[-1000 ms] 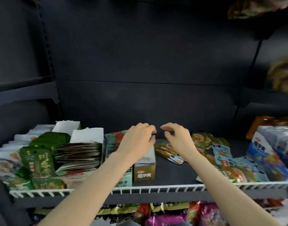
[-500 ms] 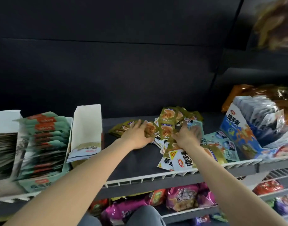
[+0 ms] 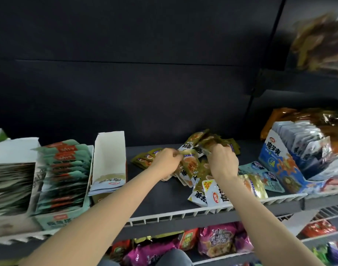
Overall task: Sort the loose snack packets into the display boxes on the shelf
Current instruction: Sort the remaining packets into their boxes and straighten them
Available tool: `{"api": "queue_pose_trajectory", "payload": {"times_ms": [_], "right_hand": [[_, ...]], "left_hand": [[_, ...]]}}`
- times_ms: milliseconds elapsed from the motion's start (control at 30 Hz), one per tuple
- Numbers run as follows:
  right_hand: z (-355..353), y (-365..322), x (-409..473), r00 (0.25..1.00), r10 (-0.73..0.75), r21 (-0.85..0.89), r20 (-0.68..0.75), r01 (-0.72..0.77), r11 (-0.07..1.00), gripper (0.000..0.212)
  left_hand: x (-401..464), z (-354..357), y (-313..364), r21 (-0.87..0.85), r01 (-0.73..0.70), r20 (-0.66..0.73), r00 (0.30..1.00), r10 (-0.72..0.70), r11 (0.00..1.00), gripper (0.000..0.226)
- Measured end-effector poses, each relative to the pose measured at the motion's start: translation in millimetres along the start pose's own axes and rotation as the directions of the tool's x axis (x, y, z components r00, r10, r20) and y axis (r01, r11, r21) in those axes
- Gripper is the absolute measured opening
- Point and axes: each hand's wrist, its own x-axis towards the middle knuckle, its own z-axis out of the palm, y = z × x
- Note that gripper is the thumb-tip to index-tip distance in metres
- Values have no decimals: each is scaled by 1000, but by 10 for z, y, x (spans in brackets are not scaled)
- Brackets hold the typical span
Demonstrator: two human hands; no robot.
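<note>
Olive-gold packets (image 3: 191, 166) lie in a loose heap on the dark shelf (image 3: 158, 191), mid-right, w/ a few white-fronted ones spilling toward the white wire rail (image 3: 183, 213) at the front edge. Both hands are in the heap. Left hand (image 3: 167, 161) has fingers curled, pinching the edge of a packet at the heap's left side; more olive packets sit just beyond its knuckles. Right hand (image 3: 222, 162) is also curled, gripping a packet lifted at the top of the heap; exact finger placement is blurred, can't tell more.

Left of the heap stands a white box (image 3: 109, 158), tall flap up, nearly bare inside; it's apart from the heap w/ bare shelf between. Next left is a teal box (image 3: 62, 173) packed w/ teal-and-red packets in a row. Beside that, at the far left, a box w/ dark packets (image 3: 11, 185), blurred.

Right of the heap, light-blue packets (image 3: 260, 171) lie flat on the shelf, touching the heap. Beyond them a blue box (image 3: 281, 164) leans back, filled w/ silvery-blue packets. Orange-brown bags (image 3: 308, 120) sit behind it. Upper right, a blurred yellowish bag (image 3: 317, 41) on a higher shelf.

Below the rail, the lower shelf holds purple bags (image 3: 218, 240) and red ones (image 3: 317, 228).
</note>
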Motion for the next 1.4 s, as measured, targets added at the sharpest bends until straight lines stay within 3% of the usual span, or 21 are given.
{"api": "queue_pose_trajectory", "payload": {"times_ms": [67,133,233,333,400,500,567,733,833,933,1033,1133,1233,1400], "right_hand": [[-104,-61,-36,998,-22,62,-65,26,998,13],[-265,-183,-86,991,-28,248,-131,60,967,19],[-518,-403,-140,996,48,658,-69,10,753,26],[-673,-596,-208,984,108,857,144,-179,483,24],[-772,-736,-270,970,75,908,232,-243,342,21],[-935,-1026,-390,956,-100,957,277,-265,122,21],[-994,-1253,-469,936,-223,962,271,-266,56,28],[-909,-1817,-568,916,-392,918,83,83,387,27],[-868,-2081,-649,884,-467,813,-7,277,513,22],[-817,-2255,-716,842,-539,730,-18,379,568,20],[-754,-2327,-719,811,-582,665,58,404,628,27],[-701,-2353,-728,800,-599,645,21,447,620,19],[-649,-2369,-738,792,-610,653,-33,479,587,17],[-580,-2336,-718,775,-630,628,43,469,621,19]], "left_hand": [[-60,-111,55,-73,-23,-19,1000,22,997,32],[-149,-206,113,-74,-84,-10,996,84,994,33],[-353,-361,176,-75,-204,70,975,210,976,57],[-612,-582,181,167,-338,76,941,330,926,86],[-773,-750,133,287,-379,-8,917,398,880,83],[-973,-1073,26,324,-389,-276,833,479,863,49],[-1080,-1337,-50,305,-359,-402,791,461,882,39],[-1305,-1925,-330,387,-275,-460,770,443,880,29],[-1421,-2184,-521,390,-223,-503,761,410,893,24],[-1478,-2345,-674,402,-115,-481,817,317,908,23],[-1478,-2422,-803,433,-32,-385,897,217,901,14],[-1441,-2422,-897,423,-18,-285,946,152,906,12],[-1435,-2386,-886,385,-31,-261,955,142,922,18],[-1443,-2343,-812,455,-23,-249,956,152,890,16]]}}
